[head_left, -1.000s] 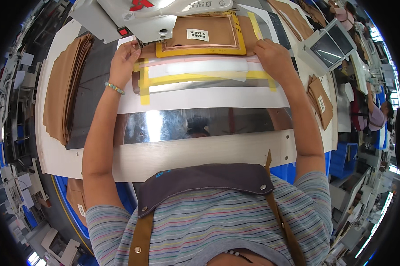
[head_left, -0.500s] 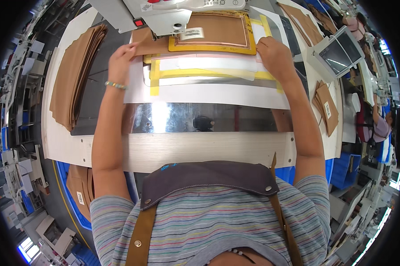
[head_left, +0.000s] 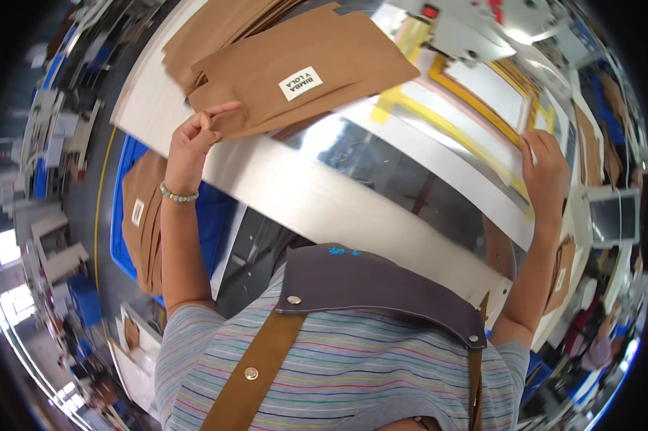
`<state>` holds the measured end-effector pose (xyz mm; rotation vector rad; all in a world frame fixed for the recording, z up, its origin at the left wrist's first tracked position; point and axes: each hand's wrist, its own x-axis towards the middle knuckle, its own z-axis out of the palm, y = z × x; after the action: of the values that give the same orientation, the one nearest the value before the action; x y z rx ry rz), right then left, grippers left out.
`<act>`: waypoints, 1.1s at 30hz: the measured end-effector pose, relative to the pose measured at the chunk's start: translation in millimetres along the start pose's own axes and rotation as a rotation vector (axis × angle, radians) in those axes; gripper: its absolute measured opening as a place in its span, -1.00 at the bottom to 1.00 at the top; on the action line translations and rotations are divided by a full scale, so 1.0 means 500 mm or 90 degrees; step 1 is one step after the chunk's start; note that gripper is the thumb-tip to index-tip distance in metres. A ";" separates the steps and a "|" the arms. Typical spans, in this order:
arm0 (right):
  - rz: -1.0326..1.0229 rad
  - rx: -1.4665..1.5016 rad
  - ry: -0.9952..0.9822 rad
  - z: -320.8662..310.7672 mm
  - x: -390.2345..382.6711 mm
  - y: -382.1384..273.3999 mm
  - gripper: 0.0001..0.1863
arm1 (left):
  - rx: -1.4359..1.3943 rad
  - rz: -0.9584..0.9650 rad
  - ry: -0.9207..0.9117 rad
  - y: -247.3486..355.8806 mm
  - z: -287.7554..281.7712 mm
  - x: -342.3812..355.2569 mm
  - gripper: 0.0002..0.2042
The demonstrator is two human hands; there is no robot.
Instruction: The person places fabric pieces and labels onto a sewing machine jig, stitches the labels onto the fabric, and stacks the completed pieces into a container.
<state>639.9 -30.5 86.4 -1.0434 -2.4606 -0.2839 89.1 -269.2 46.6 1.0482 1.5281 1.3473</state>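
My left hand (head_left: 192,144) pinches the lower left corner of a brown fabric panel (head_left: 324,54), its index finger stretched along the cloth. A small white label (head_left: 300,83) sits on the panel, which is held tilted over the table's left part. My right hand (head_left: 545,172) is closed at the near right corner of a yellow frame (head_left: 475,103). Inside the frame only white shows. Under it lies a white sheet (head_left: 439,169) with yellow tape strips. The fingertips of the right hand are partly hidden.
A sewing machine head (head_left: 457,39) stands over the frame's far side. Behind the held panel lies a stack of brown panels (head_left: 205,36). A blue bin (head_left: 125,241) beside the table holds labelled brown pieces (head_left: 143,208). At the right are a screen (head_left: 613,219) and more brown pieces (head_left: 562,269).
The brown panel has come out of the yellow frame and moved left with my left hand. My right hand stays at the frame's corner. The whole view has turned toward the left.
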 end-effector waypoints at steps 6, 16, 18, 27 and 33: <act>-0.170 0.160 -0.064 0.035 0.074 -0.169 -0.88 | 0.055 -0.068 0.128 -0.029 -0.060 -0.168 -0.73; -0.351 0.235 -0.215 0.126 0.134 -0.369 -0.48 | -0.081 -0.085 0.384 -0.103 -0.094 -0.168 -0.63; -0.349 0.242 -0.228 0.153 0.117 -0.374 -0.47 | -0.003 -0.080 0.404 -0.094 -0.080 -0.154 -0.60; -0.344 0.265 -0.216 0.181 0.105 -0.380 -0.49 | 0.354 0.103 0.448 -0.102 -0.059 -0.084 -0.77; -0.337 0.260 -0.190 0.173 0.098 -0.363 -0.53 | 0.599 0.339 0.772 -0.020 -0.267 -0.160 -0.82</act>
<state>450.9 -94.8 31.7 -0.2697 -2.8618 0.2307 -12.9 -386.6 52.4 1.2938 3.1534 1.7957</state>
